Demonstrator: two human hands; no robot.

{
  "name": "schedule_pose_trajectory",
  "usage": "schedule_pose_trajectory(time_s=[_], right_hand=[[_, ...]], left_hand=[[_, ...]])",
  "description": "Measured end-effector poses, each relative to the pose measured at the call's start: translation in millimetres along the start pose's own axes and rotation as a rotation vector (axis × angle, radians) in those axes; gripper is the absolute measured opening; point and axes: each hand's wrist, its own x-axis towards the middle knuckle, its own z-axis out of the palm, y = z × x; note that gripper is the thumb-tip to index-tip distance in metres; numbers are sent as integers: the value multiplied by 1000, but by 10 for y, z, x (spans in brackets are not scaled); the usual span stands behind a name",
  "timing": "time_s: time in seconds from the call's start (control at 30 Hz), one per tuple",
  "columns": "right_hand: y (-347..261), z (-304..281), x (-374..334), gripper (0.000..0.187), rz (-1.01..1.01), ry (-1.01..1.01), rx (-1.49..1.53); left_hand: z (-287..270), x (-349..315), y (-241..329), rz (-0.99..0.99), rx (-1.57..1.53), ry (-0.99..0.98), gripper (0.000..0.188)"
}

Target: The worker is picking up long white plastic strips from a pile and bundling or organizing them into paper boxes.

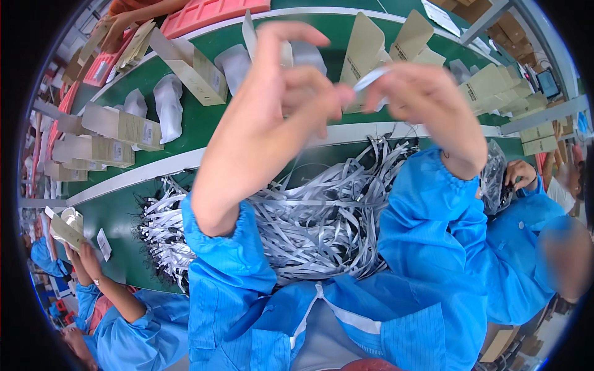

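Note:
My left hand (pixel 272 105) and my right hand (pixel 427 102) are raised close together above the green table (pixel 124 260), both in blue sleeves. Between their fingertips is a thin grey strip (pixel 370 79), pinched by the right hand and met by the left thumb and fingers. Motion blur hides exactly how the left fingers hold it. Below the hands lies a big heap of grey strips (pixel 309 216) with black ends on the table.
A green conveyor belt (pixel 198 123) beyond the table carries tan cardboard boxes (pixel 192 68) and white pouches (pixel 168 105). A person at lower left holds a small box (pixel 65 229). Another person at right handles a clear bag (pixel 495 179). Pink trays (pixel 210 13) sit at the top.

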Motion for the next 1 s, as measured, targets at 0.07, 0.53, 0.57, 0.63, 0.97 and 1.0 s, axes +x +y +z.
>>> schedule_pose_trajectory(time_s=[0.07,0.53,0.57,0.63,0.97,1.0], right_hand=[[16,-162,-136,27,-88,265,197],[163,400,187,102,-276,57,155],[120,606,275,80,-299,-65,190],[51,697,367,58,-327,-185,218],[-74,90,65,20,-32,-230,362],[-4,121,93,20,-21,-230,363]], left_hand=[[-113,-27,0,22,22,-76,37],[-181,45,45,614,752,403,25],[-156,35,84,622,754,397,25],[-132,-14,165,776,765,488,23],[-785,-593,349,165,811,331,69],[-776,-573,244,95,843,78,86]])
